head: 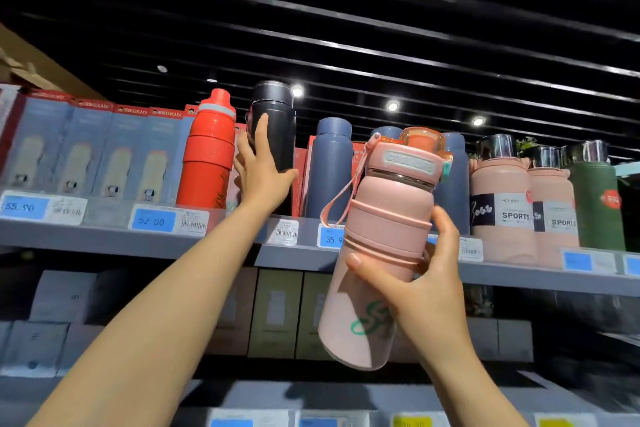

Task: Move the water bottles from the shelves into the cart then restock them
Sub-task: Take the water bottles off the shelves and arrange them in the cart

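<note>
The right grip point(420, 282) is clasping a ribbed pink plastic bottle point(377, 246); the left grip point(263, 166) is curling round a tall black bottle point(275, 125) on the top shelf point(104, 236). Restocking seems underway; next needs a free spot beside it.

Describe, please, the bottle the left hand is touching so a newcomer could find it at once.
Find the top grey shelf. Right of the red bottle stands the black bottle, with the left hand around it. It is the only black one, taller than the blue-grey bottles beside it.
</note>
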`<state>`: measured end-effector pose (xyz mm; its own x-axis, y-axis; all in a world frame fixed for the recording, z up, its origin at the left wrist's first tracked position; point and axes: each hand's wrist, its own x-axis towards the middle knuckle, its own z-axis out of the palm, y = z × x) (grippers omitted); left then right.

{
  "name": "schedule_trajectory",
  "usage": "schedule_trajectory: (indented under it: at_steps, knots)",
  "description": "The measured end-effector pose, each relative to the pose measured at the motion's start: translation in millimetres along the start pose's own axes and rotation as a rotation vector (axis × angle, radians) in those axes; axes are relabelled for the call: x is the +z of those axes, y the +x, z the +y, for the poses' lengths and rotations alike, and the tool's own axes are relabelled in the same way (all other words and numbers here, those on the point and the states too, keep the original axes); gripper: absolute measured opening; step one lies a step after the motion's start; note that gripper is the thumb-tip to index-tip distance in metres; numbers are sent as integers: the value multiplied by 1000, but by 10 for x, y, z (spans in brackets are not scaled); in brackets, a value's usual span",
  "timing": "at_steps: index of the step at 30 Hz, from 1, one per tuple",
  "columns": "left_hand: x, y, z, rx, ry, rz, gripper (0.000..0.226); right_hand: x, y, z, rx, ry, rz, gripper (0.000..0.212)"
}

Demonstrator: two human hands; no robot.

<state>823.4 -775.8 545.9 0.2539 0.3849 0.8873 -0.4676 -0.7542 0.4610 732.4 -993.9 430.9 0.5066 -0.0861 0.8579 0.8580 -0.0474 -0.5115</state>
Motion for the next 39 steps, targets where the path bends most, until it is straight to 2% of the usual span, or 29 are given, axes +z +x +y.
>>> schedule_trajectory:
  at_steps: [13, 19, 23, 26, 30, 32, 35, 39]
  knots:
    - [-25, -12, 29, -79, 202, -232, 110, 96, 13, 91, -6, 23, -6, 109]
    - [-92, -46, -18, -4, 301, -224, 109, 108, 9, 91, -1, 0, -19, 105]
    - [-135, -153, -23, 36, 418, -227, 100, 144, -22, 61, 9, -33, -32, 103]
    - [-219, -300, 14, 86, 408, -140, 80, 191, -41, 8, -12, -61, -49, 105]
    - [-483, -581, 65, 301, 356, 48, 53, 319, -45, -95, -90, -113, -77, 107]
    - [-679, -640, 57, 333, 325, 59, 49, 438, -41, -174, -139, -134, -80, 108]
    - [-1037, -599, -60, 275, 335, 89, 46, 676, -12, -328, -203, -158, -82, 110]
    - [-1619, -477, -414, 258, 422, 129, 51, 1140, 70, -571, -250, -169, -81, 111]
